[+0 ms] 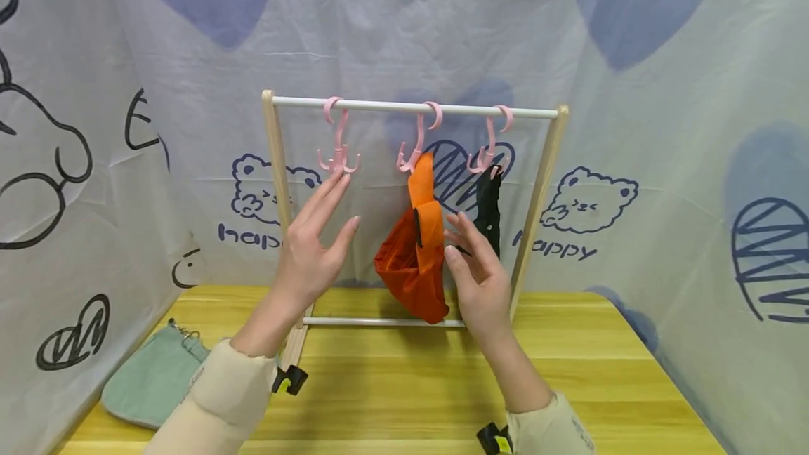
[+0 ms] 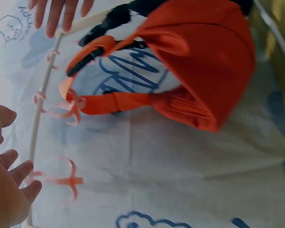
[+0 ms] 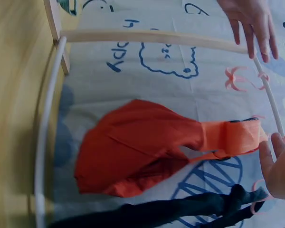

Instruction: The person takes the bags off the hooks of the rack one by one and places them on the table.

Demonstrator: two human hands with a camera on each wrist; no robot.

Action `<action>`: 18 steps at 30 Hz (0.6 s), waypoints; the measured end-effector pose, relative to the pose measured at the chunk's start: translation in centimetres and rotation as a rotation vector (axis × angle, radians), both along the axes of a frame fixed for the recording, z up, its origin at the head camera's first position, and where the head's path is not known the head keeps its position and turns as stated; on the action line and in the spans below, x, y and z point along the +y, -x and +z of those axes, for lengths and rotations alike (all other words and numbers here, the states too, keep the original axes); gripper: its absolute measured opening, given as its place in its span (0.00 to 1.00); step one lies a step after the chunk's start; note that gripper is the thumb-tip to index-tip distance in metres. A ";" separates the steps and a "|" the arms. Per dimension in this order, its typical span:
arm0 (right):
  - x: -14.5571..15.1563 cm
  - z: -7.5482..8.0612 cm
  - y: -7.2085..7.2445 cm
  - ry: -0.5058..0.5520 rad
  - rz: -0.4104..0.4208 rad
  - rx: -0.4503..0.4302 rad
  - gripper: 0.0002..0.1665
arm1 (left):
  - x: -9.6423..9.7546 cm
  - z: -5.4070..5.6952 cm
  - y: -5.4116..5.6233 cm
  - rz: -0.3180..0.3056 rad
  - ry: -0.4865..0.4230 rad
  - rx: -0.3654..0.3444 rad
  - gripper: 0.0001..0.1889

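Note:
An orange bag (image 1: 413, 279) hangs by its strap from the middle pink hook (image 1: 418, 139) on a rack's white bar (image 1: 379, 105). My left hand (image 1: 310, 251) is raised at the left of the bag with fingers extended and nothing held; in the head view its fingertips overlap the bottom of the left pink hook (image 1: 340, 149). At the bag's right side my right hand (image 1: 483, 283) is held up, thumb and fingers apart, holding nothing. Behind that hand a black strapped item (image 1: 488, 206) hangs from the right pink hook (image 1: 489, 142), its lower part hidden.
A pale green pouch (image 1: 154, 378) with a metal clasp lies on the wood-grain table (image 1: 379, 385) at the left. Wooden side posts (image 1: 537, 202) and a low white crossbar (image 1: 379, 322) frame the rack. A printed cloth (image 1: 404, 27) covers the back and sides.

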State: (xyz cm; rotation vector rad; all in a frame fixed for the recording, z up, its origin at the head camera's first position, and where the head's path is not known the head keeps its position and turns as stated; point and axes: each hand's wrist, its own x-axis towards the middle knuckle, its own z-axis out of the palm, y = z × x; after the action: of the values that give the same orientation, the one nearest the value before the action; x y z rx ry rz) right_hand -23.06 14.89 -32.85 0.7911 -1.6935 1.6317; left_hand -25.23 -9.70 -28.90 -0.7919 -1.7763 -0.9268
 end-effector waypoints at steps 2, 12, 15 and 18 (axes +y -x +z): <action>0.3 0.8 0.4 -0.008 -0.024 0.009 0.31 | 0.5 1.0 0.3 -0.023 0.005 -0.012 0.32; 1.3 4.5 3.6 -0.075 -0.095 -0.015 0.28 | 2.5 5.9 2.3 -0.053 0.094 0.020 0.31; 1.5 5.1 4.6 -0.107 -0.117 -0.055 0.28 | 3.0 7.4 3.1 -0.031 0.137 0.034 0.30; 1.6 5.6 5.5 -0.139 -0.130 -0.094 0.28 | 3.5 8.6 3.9 0.010 0.189 0.031 0.30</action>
State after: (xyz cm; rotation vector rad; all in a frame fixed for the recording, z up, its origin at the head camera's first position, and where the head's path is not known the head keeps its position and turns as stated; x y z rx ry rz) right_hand -28.58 16.47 -27.20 0.6635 -1.8996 1.4965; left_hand -29.08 -6.22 -20.28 -0.9107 -1.8579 -0.7429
